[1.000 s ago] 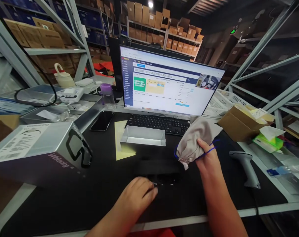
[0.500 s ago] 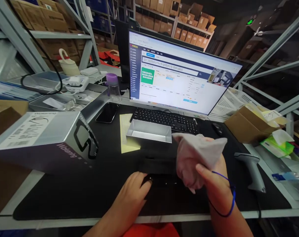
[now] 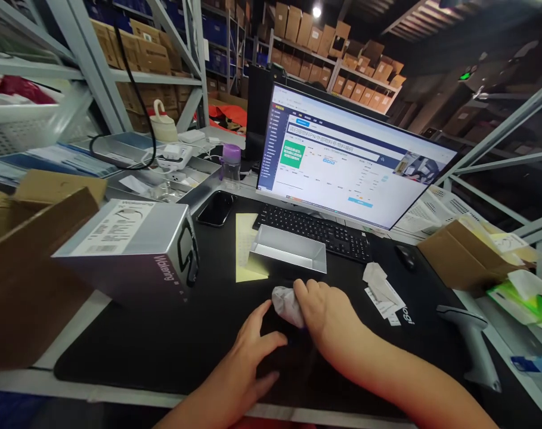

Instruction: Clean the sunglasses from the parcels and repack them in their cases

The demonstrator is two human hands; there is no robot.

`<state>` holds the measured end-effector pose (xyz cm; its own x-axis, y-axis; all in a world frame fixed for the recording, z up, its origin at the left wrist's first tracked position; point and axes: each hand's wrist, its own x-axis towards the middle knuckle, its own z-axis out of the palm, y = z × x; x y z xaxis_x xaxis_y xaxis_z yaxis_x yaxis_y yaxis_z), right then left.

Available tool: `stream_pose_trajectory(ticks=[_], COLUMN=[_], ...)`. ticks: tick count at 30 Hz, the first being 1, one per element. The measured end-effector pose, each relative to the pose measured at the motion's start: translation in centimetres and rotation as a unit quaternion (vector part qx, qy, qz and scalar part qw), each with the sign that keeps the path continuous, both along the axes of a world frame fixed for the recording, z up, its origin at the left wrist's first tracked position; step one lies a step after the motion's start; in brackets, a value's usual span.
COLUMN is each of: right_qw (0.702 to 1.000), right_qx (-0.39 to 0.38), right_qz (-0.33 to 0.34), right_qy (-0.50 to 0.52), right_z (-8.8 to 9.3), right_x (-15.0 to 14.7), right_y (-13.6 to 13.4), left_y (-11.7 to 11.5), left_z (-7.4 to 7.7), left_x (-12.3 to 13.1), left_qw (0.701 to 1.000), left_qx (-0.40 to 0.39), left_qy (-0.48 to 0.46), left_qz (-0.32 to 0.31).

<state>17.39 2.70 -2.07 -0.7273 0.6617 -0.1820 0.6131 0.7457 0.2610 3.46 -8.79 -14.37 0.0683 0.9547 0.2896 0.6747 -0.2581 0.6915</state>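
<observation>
My right hand [image 3: 331, 313] is closed around a crumpled pale grey cloth-like bundle [image 3: 287, 305], whose rounded end sticks out on its left side. My left hand [image 3: 253, 351] is just left of the bundle, thumb and fingers apart, holding nothing. Both hands are low over the black desk mat [image 3: 163, 345]. Beyond them lies a shallow silver-grey box part [image 3: 288, 250], open side up, partly over a yellow sheet [image 3: 245, 262]. To the right are white paper slips with a small grey cloth-like piece [image 3: 378, 285]. What is under my right palm is hidden.
A printed box [image 3: 132, 286] and an open cardboard carton [image 3: 33, 286] stand at the left. Behind are a phone [image 3: 216, 208], keyboard [image 3: 315, 232] and monitor [image 3: 337, 173]. A mouse [image 3: 405, 258], barcode scanner [image 3: 471, 339] and another carton [image 3: 465, 256] are at the right.
My right hand has lowered the grey bundle toward the mat and moved left. My left hand has spread its fingers. The slips at the right now show. The view has shifted left.
</observation>
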Motion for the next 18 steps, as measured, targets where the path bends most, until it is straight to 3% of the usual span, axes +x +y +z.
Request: stream_pose_trajectory(ticks=[2,4,11,15,18], right_qw=[0.998,0.998,0.992,0.995,0.998], right_qx=[0.037,0.021,-0.036,-0.027,-0.015], right_qz=[-0.040,-0.062,-0.059,-0.022,-0.032], right_qy=[-0.002,0.012,0.108,0.099,0.051], right_z=[-0.4,-0.4,1.2,0.1,-0.8], right_x=[-0.6,-0.6,0.3,0.0,0.3], right_y=[-0.4,-0.2,2.2,0.8,-0.8], left_y=[0.0,0.0,-0.2,-0.1,-0.3], left_z=[0.5,0.9,0.8,0.9,0.8], left_x=[-0.5,-0.9,-1.0,-0.9,-0.8], left_qw=[1.000,0.999,0.996,0.997,0.997], left_qx=[-0.017,-0.021,-0.039,-0.034,-0.036], left_qy=[-0.020,-0.030,-0.045,-0.043,-0.043], left_qz=[-0.015,-0.024,-0.059,-0.052,-0.060])
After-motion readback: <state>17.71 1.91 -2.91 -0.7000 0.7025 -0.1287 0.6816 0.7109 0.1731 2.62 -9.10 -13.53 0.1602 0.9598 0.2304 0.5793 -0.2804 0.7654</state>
